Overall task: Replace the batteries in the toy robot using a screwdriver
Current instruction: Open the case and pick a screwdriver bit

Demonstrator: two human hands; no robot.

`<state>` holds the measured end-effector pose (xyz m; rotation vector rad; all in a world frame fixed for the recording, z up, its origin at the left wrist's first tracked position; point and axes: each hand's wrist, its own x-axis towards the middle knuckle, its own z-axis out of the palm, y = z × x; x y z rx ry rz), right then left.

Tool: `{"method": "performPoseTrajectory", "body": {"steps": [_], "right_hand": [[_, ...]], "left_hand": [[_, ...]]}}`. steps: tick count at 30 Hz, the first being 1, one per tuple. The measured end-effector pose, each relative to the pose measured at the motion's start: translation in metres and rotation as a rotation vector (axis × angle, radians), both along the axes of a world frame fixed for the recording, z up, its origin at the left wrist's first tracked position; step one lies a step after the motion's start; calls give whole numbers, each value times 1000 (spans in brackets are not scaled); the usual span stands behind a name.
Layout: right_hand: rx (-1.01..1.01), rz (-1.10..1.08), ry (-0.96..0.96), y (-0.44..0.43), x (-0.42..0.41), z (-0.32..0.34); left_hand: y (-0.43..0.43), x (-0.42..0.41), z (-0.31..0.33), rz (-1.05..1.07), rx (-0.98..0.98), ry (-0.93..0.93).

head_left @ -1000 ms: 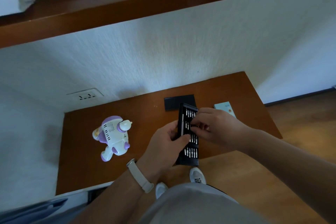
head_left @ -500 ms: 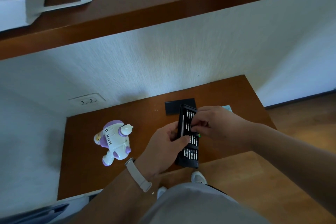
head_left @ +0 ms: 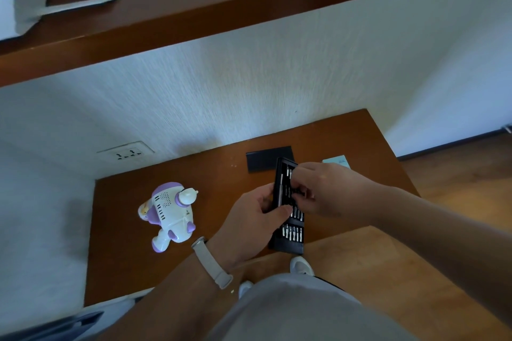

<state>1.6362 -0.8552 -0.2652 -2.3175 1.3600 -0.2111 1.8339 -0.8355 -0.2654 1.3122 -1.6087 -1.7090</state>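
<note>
A white and purple toy robot (head_left: 171, 212) lies on its front on the left half of the brown table (head_left: 221, 174). A black screwdriver bit tray (head_left: 289, 235) with several silver bits lies at the table's front edge. My left hand (head_left: 249, 219) grips the tray's left side, thumb across its top. My right hand (head_left: 327, 188) hovers over the tray's upper half with fingertips pinched down among the bits; whether they hold one is hidden.
The tray's black sleeve (head_left: 268, 158) lies behind it near the wall. A pale blue packet (head_left: 335, 160) peeks out behind my right hand. A wall socket (head_left: 126, 152) sits at left, a wooden shelf (head_left: 194, 8) overhangs above, and my shoes (head_left: 300, 264) stand below.
My right hand's fingers have shifted slightly down over the bits. My left hand keeps its hold on the tray. The camera tilted a little upward.
</note>
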Motion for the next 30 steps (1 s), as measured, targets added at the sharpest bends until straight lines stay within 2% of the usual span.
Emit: {"method": "performPoseTrajectory", "body": {"steps": [5, 15, 24, 30], "right_hand": [[-81, 51, 9, 4, -3, 1], [-259, 34, -135, 18, -1, -6], [-270, -83, -191, 27, 3, -16], [-156, -121, -242, 30, -2, -20]], "left_hand": [[1, -3, -2, -12, -14, 5], [4, -5, -2, 19, 31, 22], [8, -8, -4, 31, 50, 24], [2, -2, -6, 50, 45, -13]]}}
